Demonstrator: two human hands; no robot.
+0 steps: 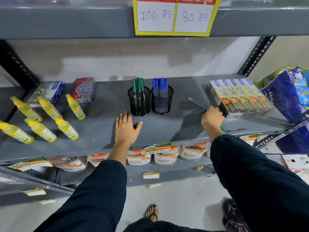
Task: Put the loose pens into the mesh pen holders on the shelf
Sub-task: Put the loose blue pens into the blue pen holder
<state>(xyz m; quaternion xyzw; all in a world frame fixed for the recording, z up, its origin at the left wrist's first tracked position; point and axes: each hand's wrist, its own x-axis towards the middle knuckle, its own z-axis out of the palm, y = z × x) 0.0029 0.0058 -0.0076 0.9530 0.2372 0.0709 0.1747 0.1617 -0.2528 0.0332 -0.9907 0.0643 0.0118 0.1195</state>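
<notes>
Two black mesh pen holders stand side by side mid-shelf: the left holder (139,102) holds several green-capped pens, the right holder (162,100) several blue-capped pens. My left hand (126,127) lies flat and empty on the grey shelf (100,131), just in front of the left holder. My right hand (212,117) is closed around a loose pen (196,103) whose grey barrel sticks out up-left; a green end shows below my wrist. This hand sits right of the holders, against a stack of colour boxes.
Several yellow bottles (50,118) lie on the shelf's left part, behind them two boxes (83,90). A stack of colour-pencil boxes (240,97) and blue bags (287,97) fill the right. A price card (173,15) hangs from the upper shelf.
</notes>
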